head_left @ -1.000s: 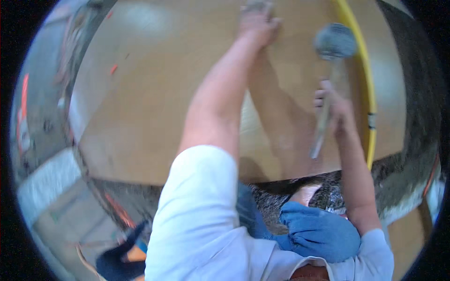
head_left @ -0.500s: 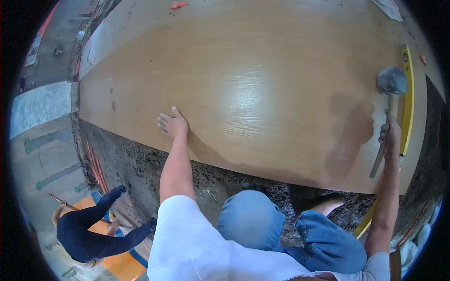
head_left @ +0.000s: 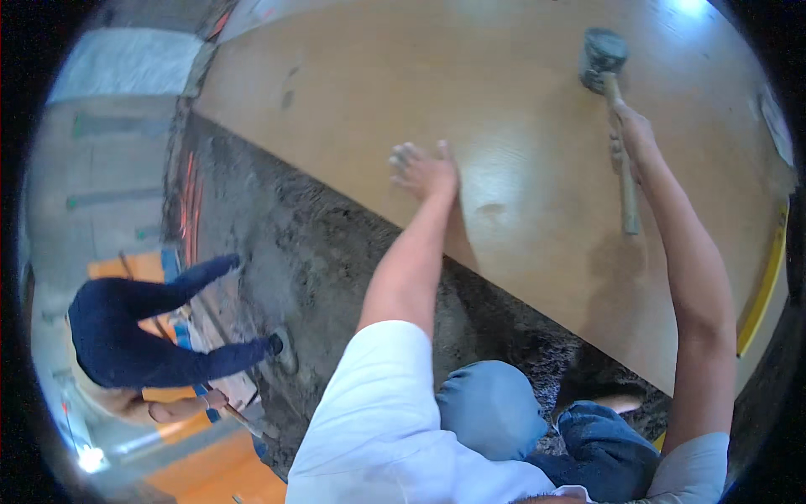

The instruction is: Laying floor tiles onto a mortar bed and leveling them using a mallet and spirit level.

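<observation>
Knees [head_left: 491,412] in blue denim bend at five o'clock. At twelve, our left grip [head_left: 426,175] spreads wide over the tan board [head_left: 537,252]. Between one and two, our right grip [head_left: 635,141] wraps the handle of a grey-headed mallet [head_left: 605,63], above the board; we cannot tell whether it touches. At three lies a yellow bar [head_left: 766,286]; well apart, between eight and nine, a co-worker [head_left: 126,336] stoops.

One tan panel [head_left: 353,109]; two hands over it, a left hand [head_left: 426,174] and a right hand [head_left: 635,139]; one mallet [head_left: 604,59] over it; one yellow level [head_left: 766,286] at its right; two denim knees [head_left: 491,412] beside it; one co-worker [head_left: 138,336] left of it
</observation>
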